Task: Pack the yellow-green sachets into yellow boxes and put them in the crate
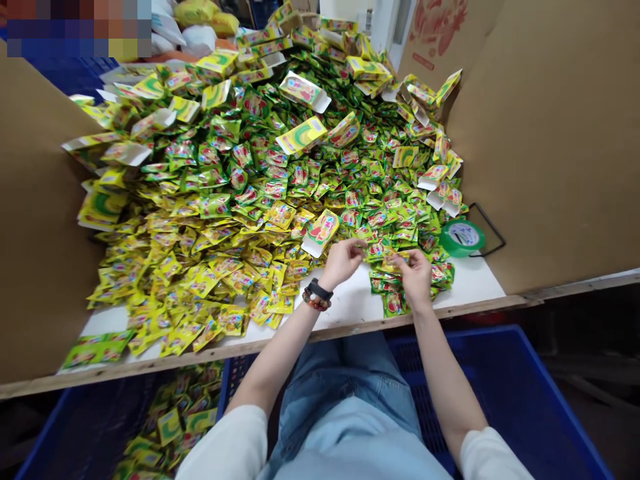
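Observation:
My left hand (pixel 343 260), with a dark band and beads at its wrist, reaches over the white tabletop beside the green sachets (pixel 395 303). Its fingers are bent close together; whatever they may pinch is too small to make out. Just right of it, my right hand (pixel 417 272) pinches a small yellow sachet (pixel 399 261) above the green ones. A small carton (pixel 321 232) with an open white end lies tilted on the pile, close behind my left hand. Many yellow sachets (pixel 200 280) spread across the left of the table.
Small cartons (pixel 303 135) lie on the tall heap behind. A green tape roll (pixel 463 238) sits by a black wire frame (pixel 487 230) at right. Cardboard walls (pixel 545 147) flank the table (pixel 350 300). Blue crates (pixel 525 400) stand below; the left one holds sachets and cartons.

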Available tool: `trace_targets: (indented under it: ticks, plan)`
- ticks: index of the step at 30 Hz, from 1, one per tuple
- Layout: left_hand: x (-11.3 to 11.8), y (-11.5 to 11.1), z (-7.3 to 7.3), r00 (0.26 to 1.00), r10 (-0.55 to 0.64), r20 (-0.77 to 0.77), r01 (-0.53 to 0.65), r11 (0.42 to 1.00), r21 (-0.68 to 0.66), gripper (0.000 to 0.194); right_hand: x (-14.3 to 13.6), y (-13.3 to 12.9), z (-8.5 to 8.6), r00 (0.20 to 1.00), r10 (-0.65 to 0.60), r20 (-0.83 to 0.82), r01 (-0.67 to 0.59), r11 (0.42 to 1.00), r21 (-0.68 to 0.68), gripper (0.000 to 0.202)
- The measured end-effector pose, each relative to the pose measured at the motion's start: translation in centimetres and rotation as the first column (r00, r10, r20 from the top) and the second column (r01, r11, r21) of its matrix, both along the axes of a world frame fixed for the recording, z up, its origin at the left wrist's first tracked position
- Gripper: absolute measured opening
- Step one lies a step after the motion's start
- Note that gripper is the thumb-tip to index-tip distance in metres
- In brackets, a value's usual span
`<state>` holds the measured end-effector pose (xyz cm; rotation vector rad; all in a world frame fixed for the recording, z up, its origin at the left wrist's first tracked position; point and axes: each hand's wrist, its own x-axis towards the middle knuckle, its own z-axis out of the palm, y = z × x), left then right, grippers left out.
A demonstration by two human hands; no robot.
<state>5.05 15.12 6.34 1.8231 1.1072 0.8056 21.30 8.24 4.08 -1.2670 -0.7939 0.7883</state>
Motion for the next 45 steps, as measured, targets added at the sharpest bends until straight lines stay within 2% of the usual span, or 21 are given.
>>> trace_targets:
  ticks: [1, 3, 5, 8, 10, 13, 15, 19, 22, 24, 26, 28, 30, 32, 33, 36, 38, 41, 43, 45]
  plan:
    - [0.4, 1.0, 0.2, 0.988, 0.047, -0.149, -0.031, 0.993, 0.112, 0.024, 0.3, 0.2, 0.1, 0.999, -0.035, -0.004, 0.035, 0.999, 0.021, 0.027]
    - [1.4, 2.7, 0.4, 0.923, 0.108, -0.369, -0.009, 0.966, 0.259, 0.031, 0.6, 0.4, 0.3, 0.999, -0.035, -0.012, 0.035, 0.998, 0.048, 0.028]
    - [2.3, 3.8, 0.4, 0.857, 0.105, -0.504, 0.053, 0.956, 0.290, 0.038, 0.3, 0.4, 0.4, 0.999, -0.025, -0.046, 0.028, 0.998, 0.057, 0.028]
    - [2.8, 4.3, 0.1, 0.801, 0.144, -0.580, 0.045, 0.953, 0.299, 0.044, -0.6, 0.0, 0.2, 0.986, -0.034, -0.162, 0.040, 0.999, 0.031, 0.032]
    - [2.3, 4.0, -0.1, 0.843, 0.164, -0.513, -0.003, 0.954, 0.299, 0.039, -1.4, -0.4, -0.3, 0.973, -0.039, -0.228, 0.042, 0.999, 0.008, 0.032]
    - [0.5, 2.6, -0.6, 0.953, 0.153, -0.260, -0.086, 0.964, 0.251, 0.019, -2.7, -0.8, -1.2, 0.965, 0.016, -0.262, -0.008, 0.999, 0.031, 0.026]
    - [-0.8, 1.3, -1.1, 0.990, 0.123, -0.069, -0.113, 0.985, 0.130, 0.012, -3.6, -0.8, -1.8, 0.964, 0.085, -0.251, -0.076, 0.996, 0.046, 0.026]
    - [-2.6, -1.8, -2.2, 0.985, 0.086, 0.148, -0.063, 0.987, -0.150, 0.029, -5.6, -0.9, -2.6, 0.957, 0.148, -0.248, -0.154, 0.988, -0.008, 0.032]
    - [-3.2, -3.8, -2.8, 0.944, 0.185, 0.274, -0.107, 0.956, -0.275, 0.036, -6.8, -1.4, -2.5, 0.932, 0.172, -0.320, -0.193, 0.980, -0.035, 0.036]
    - [-3.5, -4.9, -3.0, 0.892, 0.278, 0.356, -0.170, 0.937, -0.306, 0.036, -7.3, -1.9, -2.1, 0.907, 0.210, -0.364, -0.244, 0.969, -0.048, 0.039]
    - [-4.0, -5.6, -2.7, 0.886, 0.289, 0.362, -0.207, 0.946, -0.249, 0.034, -7.3, -2.3, -1.6, 0.891, 0.259, -0.373, -0.302, 0.951, -0.060, 0.039]
    - [-5.1, -5.8, -1.9, 0.946, 0.203, 0.253, -0.186, 0.979, -0.089, 0.028, -6.8, -2.5, -1.4, 0.895, 0.271, -0.355, -0.319, 0.944, -0.084, 0.038]
    - [-6.5, -5.1, -0.6, 0.992, 0.124, 0.000, -0.122, 0.978, 0.170, 0.026, -5.8, -2.5, -1.4, 0.922, 0.224, -0.316, -0.269, 0.958, -0.104, 0.036]
    - [-7.9, -3.6, 0.8, 0.950, 0.111, -0.292, 0.022, 0.909, 0.415, 0.040, -4.8, -2.5, -1.5, 0.948, 0.178, -0.264, -0.209, 0.973, -0.097, 0.034]
    - [-8.6, -2.6, 1.4, 0.905, 0.105, -0.413, 0.121, 0.866, 0.485, 0.048, -4.4, -2.5, -1.6, 0.954, 0.173, -0.243, -0.199, 0.976, -0.086, 0.033]
    - [-9.7, 0.8, 2.7, 0.767, -0.009, -0.642, 0.417, 0.767, 0.487, 0.055, -3.9, -2.7, -1.6, 0.949, 0.196, -0.247, -0.218, 0.974, -0.066, 0.033]
    - [-10.0, 2.5, 3.2, 0.729, -0.090, -0.679, 0.513, 0.728, 0.455, 0.051, -4.0, -3.0, -1.3, 0.942, 0.205, -0.265, -0.230, 0.971, -0.066, 0.033]
    - [-9.9, 2.9, 4.1, 0.749, -0.096, -0.656, 0.509, 0.716, 0.477, 0.047, -4.2, -3.8, -0.4, 0.949, 0.209, -0.237, -0.226, 0.973, -0.047, 0.033]
    - [-9.6, 1.5, 4.3, 0.752, -0.038, -0.658, 0.467, 0.736, 0.491, 0.047, -4.2, -4.4, 0.6, 0.957, 0.206, -0.204, -0.214, 0.977, -0.019, 0.031]
    - [-9.1, -1.0, 4.1, 0.749, 0.022, -0.662, 0.403, 0.777, 0.483, 0.049, -4.1, -5.1, 1.6, 0.967, 0.197, -0.164, -0.197, 0.980, 0.011, 0.027]
